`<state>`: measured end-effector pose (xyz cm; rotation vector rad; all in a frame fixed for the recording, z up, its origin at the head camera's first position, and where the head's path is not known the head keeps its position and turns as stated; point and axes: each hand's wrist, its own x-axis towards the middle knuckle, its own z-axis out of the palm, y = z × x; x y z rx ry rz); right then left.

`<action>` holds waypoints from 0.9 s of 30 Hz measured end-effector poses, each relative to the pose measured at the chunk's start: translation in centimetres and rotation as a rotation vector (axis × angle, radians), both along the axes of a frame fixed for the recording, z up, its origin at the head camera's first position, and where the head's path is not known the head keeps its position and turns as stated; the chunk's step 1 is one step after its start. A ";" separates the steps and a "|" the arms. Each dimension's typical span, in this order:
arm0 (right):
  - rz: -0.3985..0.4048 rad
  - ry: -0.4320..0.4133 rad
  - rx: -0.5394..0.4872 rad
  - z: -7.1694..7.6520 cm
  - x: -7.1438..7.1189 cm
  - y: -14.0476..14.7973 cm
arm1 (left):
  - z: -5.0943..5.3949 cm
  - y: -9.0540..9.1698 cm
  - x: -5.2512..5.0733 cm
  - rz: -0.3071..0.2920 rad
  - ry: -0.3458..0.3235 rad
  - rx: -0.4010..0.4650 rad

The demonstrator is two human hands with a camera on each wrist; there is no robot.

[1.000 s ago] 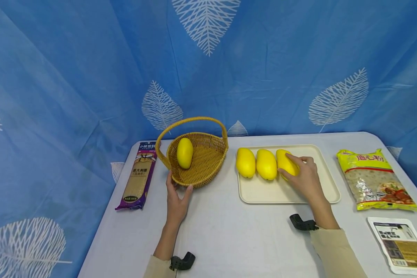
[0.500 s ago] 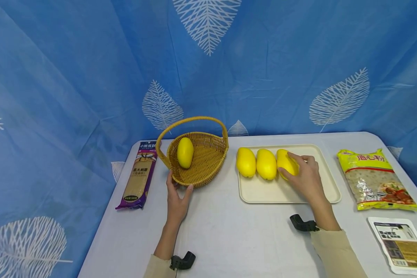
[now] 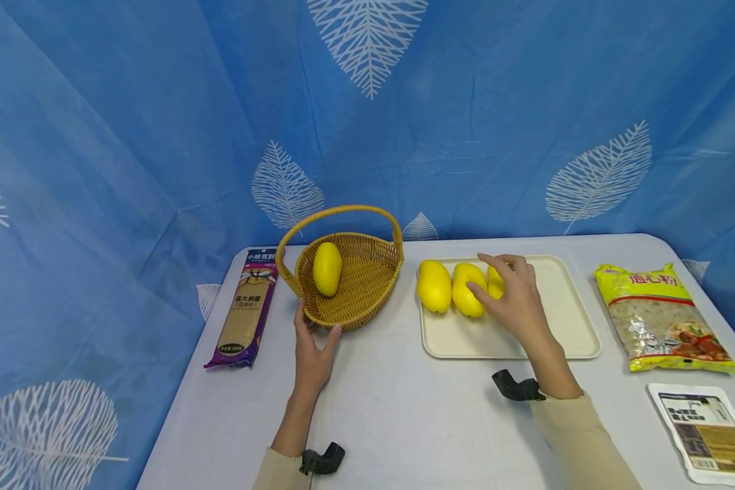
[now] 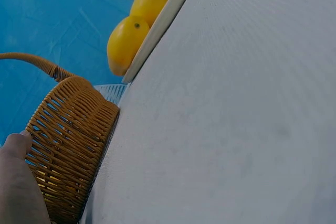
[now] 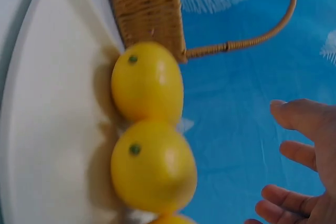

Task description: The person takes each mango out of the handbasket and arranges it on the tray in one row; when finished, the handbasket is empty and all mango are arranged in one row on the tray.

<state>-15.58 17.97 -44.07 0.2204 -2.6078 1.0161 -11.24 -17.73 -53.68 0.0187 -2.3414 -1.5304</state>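
A brown wicker basket (image 3: 367, 282) with an arched handle holds one yellow mango (image 3: 327, 269). My left hand (image 3: 312, 361) grips its near left side, thumb against the woven wall (image 4: 73, 140); the other fingers are partly hidden. To the right, a cream tray (image 3: 566, 306) carries three yellow mangoes in a row: a left one (image 3: 433, 286), a middle one (image 3: 467, 299) and a right one (image 3: 495, 282) partly covered by my hand. Over the middle and right mangoes hovers my right hand (image 3: 514, 299), thumb and fingers spread apart, holding nothing; the right wrist view shows it apart from the fruit.
A purple pasta packet (image 3: 245, 313) lies left of the basket. Right of the tray lie a yellow bag of macaroni (image 3: 664, 320) and a white flat pouch (image 3: 707, 432). A blue leaf-print cloth (image 3: 453, 136) hangs behind the white table (image 3: 404, 408).
My right hand has let go of the right mango, which stays on the tray, and has shifted left toward the middle one. The left hand and basket have stayed put.
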 end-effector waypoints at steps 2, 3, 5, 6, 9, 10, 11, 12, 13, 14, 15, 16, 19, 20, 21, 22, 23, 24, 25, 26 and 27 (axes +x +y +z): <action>0.047 0.017 -0.007 0.4 -0.2 -1.1 | 0.0 0.0 0.1 0.004 -0.006 -0.004; 0.071 0.028 -0.011 0.6 -0.4 -1.7 | 0.0 0.0 0.1 0.006 -0.009 -0.005; 0.122 0.051 -0.016 1.0 -0.6 -3.0 | 0.1 0.0 0.1 0.009 -0.016 -0.009; 0.150 0.058 -0.018 1.1 -0.7 -3.6 | 0.1 0.1 0.1 0.010 -0.019 -0.011; 0.227 0.065 -0.018 1.4 -1.1 -5.7 | 0.2 0.1 0.2 0.014 -0.027 -0.011; 0.250 0.063 -0.015 1.3 -1.2 -6.3 | 0.2 0.1 0.2 0.014 -0.028 -0.010; 0.269 0.060 -0.009 1.3 -1.3 -6.9 | 0.3 0.1 0.2 0.014 -0.028 -0.009; 0.290 0.057 -0.004 1.2 -1.4 -7.6 | 0.3 0.2 0.2 0.013 -0.028 -0.007; 0.309 0.054 -0.001 1.0 -1.5 -8.1 | 0.3 0.2 0.2 0.013 -0.029 -0.004; 0.331 0.056 0.001 0.8 -1.6 -8.7 | 0.3 0.2 0.2 0.012 -0.029 -0.003; 0.351 0.057 0.000 0.6 -1.8 -9.2 | 0.4 0.2 0.2 0.011 -0.028 -0.001; 0.371 0.055 -0.003 0.4 -1.9 -9.8 | 0.4 0.3 0.2 0.011 -0.028 0.000; 0.422 0.054 -0.013 -0.2 -2.4 -11.3 | 0.4 0.3 0.2 0.008 -0.022 0.003; 0.437 0.051 -0.016 -0.4 -2.6 -11.8 | 0.4 0.3 0.2 0.005 -0.017 0.006; 0.451 0.051 -0.021 -0.5 -2.8 -12.3 | 0.4 0.3 0.2 0.002 -0.011 0.010; 0.463 0.046 -0.023 -0.6 -3.0 -12.8 | 0.4 0.2 0.2 -0.001 -0.005 0.014; 0.474 0.041 -0.024 -0.7 -3.3 -13.3 | 0.4 0.2 0.2 -0.004 0.000 0.016; 0.484 0.034 -0.029 -0.8 -3.5 -13.7 | 0.4 0.2 0.1 -0.005 0.004 0.018; 0.493 0.022 -0.035 -0.8 -3.8 -14.2 | 0.3 0.2 0.1 -0.006 0.007 0.020; 0.502 0.009 -0.038 -0.8 -4.0 -14.6 | 0.3 0.2 0.1 -0.006 0.009 0.020; 0.510 -0.006 -0.044 -0.8 -4.3 -15.0 | 0.3 0.2 0.1 -0.006 0.012 0.021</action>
